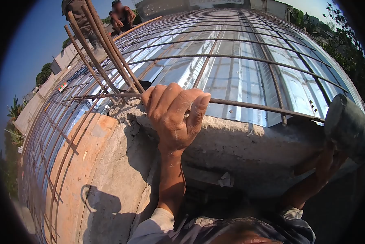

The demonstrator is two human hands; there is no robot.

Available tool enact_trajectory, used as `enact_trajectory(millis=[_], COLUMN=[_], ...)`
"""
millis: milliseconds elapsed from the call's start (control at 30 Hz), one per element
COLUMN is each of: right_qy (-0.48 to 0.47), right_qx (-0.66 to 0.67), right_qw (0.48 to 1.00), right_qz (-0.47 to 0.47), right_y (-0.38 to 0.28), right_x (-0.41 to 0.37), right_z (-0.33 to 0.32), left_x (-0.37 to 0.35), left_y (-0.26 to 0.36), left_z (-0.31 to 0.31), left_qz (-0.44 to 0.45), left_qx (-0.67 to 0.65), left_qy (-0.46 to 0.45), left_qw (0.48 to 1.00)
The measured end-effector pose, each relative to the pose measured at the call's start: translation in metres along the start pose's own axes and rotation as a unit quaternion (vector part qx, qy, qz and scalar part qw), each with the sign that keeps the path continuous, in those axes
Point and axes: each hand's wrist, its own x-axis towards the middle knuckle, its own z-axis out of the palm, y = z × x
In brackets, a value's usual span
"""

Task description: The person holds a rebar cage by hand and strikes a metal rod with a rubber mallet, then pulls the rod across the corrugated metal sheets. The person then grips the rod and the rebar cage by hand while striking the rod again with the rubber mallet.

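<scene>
My left hand (174, 112) is closed over a rusty reinforcing bar (247, 105) along the top edge of a concrete wall (227, 134). Its fingers curl over the bar, and the thumb points up at the right. At the far right, my right hand (331, 160) supports a dark grey, bucket-like vessel (345, 124) from below, with its fingers partly hidden in shadow. The vessel is tilted and close to the bar's right end. Its contents cannot be seen.
Beyond the wall, a grid of bars (209, 55) lies over shiny corrugated metal sheets (231, 81). Upright bars (105, 44) rise just left of my left hand. An orange-brown board (88, 142) lines the left edge. Two people (123, 18) are at the far left.
</scene>
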Motion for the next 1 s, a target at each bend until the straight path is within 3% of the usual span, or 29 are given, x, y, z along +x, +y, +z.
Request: enact_trajectory(millis=[200, 267, 400, 767, 1000], right_qy=[-0.004, -0.026, -0.046, -0.076, -0.034], right_qx=[0.012, -0.067, 0.131, 0.018, 0.077], right_qw=[1.000, 0.997, 0.990, 0.995, 0.995], right_qz=[0.014, -0.022, -0.001, 0.065, 0.051], right_y=[-0.001, 0.020, -0.009, 0.023, -0.004], right_x=[-0.005, -0.008, 0.009, 0.002, 0.000], right_z=[-0.001, -0.019, 0.008, -0.010, -0.003], left_x=[-0.001, 0.000, 0.003, 0.003, 0.004], left_y=[-0.001, 0.002, 0.000, 0.005, 0.002], left_z=[0.000, 0.003, -0.011, -0.006, -0.004], left_qz=[0.002, -0.001, -0.013, -0.011, 0.003], left_qx=[-0.004, -0.025, -0.004, -0.001, 0.004], left_qy=[-0.003, -0.005, -0.002, -0.004, -0.005], left_qw=[1.000, 1.000, 1.000, 1.000, 1.000])
